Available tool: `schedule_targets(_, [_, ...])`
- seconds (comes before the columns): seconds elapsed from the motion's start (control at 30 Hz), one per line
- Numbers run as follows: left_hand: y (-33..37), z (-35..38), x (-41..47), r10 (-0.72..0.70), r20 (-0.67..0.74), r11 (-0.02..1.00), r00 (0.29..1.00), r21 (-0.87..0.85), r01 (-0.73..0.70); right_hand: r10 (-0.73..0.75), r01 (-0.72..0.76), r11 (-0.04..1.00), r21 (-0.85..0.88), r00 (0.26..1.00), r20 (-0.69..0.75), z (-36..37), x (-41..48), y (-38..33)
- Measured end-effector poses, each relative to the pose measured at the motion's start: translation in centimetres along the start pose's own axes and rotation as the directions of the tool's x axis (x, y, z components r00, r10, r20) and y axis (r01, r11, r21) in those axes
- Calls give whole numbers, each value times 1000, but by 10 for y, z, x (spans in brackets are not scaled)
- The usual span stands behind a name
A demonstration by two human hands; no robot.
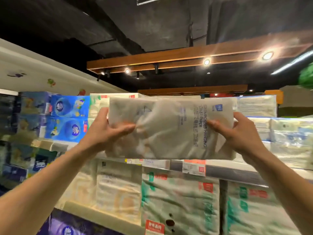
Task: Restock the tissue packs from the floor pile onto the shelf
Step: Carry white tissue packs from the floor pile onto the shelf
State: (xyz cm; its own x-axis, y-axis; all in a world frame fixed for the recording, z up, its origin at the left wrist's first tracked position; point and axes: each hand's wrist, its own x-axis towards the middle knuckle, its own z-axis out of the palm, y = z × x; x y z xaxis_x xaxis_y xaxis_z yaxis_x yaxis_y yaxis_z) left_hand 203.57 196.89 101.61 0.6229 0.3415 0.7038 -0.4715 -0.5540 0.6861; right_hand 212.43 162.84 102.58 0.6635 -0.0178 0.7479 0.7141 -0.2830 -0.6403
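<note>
While both hands grip it, tissue pack (171,128) raised (shelf-high)

A shop: plastic-wrapped tissue packs (69,107) in blue, white and green fill a long grey-edged shelf (228,173), orange-and-white paper price labels (194,167) along its front, round spotlights (206,62) overhead.

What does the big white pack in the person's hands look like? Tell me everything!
The tissue pack is a soft, whitish bundle in cloudy, crinkled plastic, with dark sideways print and a small blue logo. It is held up with its long side level, just above the shelf edge. The left hand grips its left end, the right hand its right end, thumbs pressing the front.
</note>
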Motion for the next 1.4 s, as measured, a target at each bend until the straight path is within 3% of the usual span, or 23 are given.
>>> schedule_targets(0.27, [-41,14,151,163,14,981,987,107,-163,-43,32,998,-62,982,-183,67,100,-6])
schedule_targets(0.37, [-60,32,193,129,-23,991,991,44,-128,-83,73,994,-80,987,-141,84,128,-4])
schedule_targets(0.57, [-96,72,252,97,-72,988,993,130,-87,-84,79,983,-168,996,-28,115,175,24])
schedule_targets(0.9, [-107,112,305,174,-70,943,982,301,-145,-96,57,934,-354,991,-94,127,239,57])
schedule_targets(1.07, [-122,121,305,347,-59,747,936,621,-238,-44,-35,781,-624,993,-110,136,250,74])
schedule_targets(1.17, [-141,130,306,418,-76,656,905,715,-243,-71,-122,460,-879,982,-174,137,246,81])
schedule_targets(1.2, [-144,132,309,422,-71,645,904,724,-244,-86,-124,402,-907,981,-172,136,245,82])
schedule_targets(1.4, [-143,134,318,436,91,528,895,780,-336,-57,-102,390,-915,989,-134,132,244,77])
